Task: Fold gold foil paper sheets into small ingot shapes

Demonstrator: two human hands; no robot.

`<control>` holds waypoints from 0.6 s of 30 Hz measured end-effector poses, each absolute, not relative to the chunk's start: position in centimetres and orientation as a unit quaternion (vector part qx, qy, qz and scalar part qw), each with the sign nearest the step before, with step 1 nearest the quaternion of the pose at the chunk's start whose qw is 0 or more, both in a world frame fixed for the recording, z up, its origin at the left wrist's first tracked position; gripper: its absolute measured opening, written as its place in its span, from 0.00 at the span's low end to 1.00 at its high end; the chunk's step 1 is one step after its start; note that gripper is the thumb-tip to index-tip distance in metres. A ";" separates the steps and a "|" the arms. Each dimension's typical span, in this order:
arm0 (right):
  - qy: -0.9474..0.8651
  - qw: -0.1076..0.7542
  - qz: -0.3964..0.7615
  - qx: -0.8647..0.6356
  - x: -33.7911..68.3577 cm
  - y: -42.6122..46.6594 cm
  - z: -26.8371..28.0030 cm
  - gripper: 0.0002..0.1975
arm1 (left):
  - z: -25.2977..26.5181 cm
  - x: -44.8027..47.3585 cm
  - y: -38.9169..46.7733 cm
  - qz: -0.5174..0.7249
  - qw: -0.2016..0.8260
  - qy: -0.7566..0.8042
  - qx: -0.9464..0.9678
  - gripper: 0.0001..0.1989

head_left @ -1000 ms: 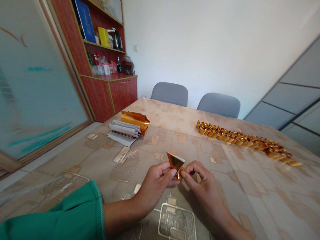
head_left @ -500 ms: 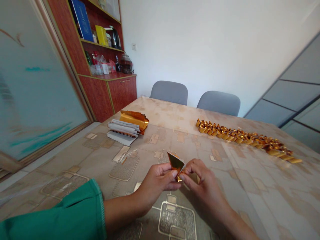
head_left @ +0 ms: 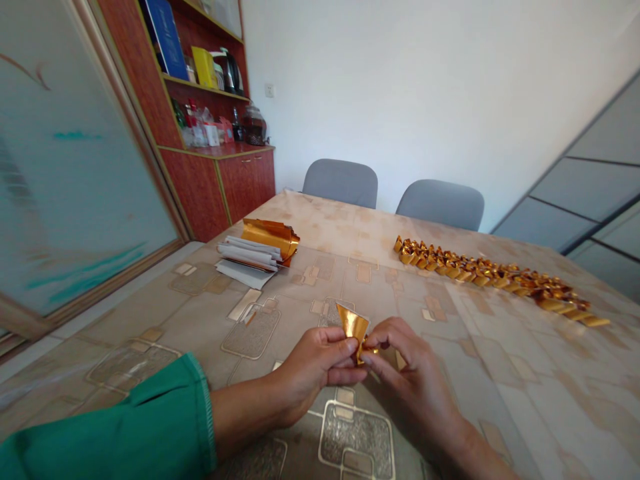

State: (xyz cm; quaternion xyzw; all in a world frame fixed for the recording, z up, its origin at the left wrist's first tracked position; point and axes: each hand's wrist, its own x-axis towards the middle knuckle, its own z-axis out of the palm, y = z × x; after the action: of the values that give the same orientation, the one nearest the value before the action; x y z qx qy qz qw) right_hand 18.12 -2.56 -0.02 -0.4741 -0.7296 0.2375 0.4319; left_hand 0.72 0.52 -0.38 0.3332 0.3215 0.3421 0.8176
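Between both hands, above the near part of the table, is a small piece of folded gold foil paper (head_left: pixel 353 323), its flared end pointing up. My left hand (head_left: pixel 323 357) pinches it from the left with thumb and fingers. From the right, my right hand (head_left: pixel 405 357) grips its lower right side between thumb and forefinger; the fingers hide part of the fold there. Farther off on the left lies a stack of gold and white-backed paper sheets (head_left: pixel 250 257). Several folded gold paper pieces (head_left: pixel 480 270) stand packed in long rows on the right.
A patterned cloth covers the table (head_left: pixel 350 267). Two grey chairs (head_left: pixel 341 181) stand at its far side, before a white wall. At the left are a red-brown cabinet (head_left: pixel 245 180) with bottles and a kettle, and a frosted sliding door (head_left: pixel 75 173).
The foil paper's upper flap has turned from dark to bright gold, and a gold fold now shows by the right fingertips. Both hands keep their hold; the view has shifted slightly.
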 end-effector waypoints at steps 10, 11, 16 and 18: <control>-0.732 0.437 0.250 -0.459 17.7 -2.5 0.6 0.10 | -0.5 1.0 0.2 0.321 0.822 0.321 0.344 0.14; -0.722 0.442 0.276 -0.455 17.8 -2.5 0.5 0.10 | -0.5 0.9 0.3 0.324 0.821 0.321 0.343 0.14; -0.589 0.499 0.407 -0.488 18.2 -2.3 0.0 0.11 | -0.3 0.9 0.7 0.379 0.809 0.329 0.306 0.15; -0.553 0.496 0.441 -0.504 18.1 -2.2 -0.2 0.16 | -0.3 0.9 0.8 0.396 0.808 0.319 0.298 0.15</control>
State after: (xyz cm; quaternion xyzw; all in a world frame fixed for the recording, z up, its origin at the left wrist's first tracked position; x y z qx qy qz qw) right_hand 18.10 -2.21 -0.18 -0.5040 -0.5526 0.4412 0.4959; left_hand 0.89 0.79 -0.34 0.2982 0.3187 0.3963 0.8078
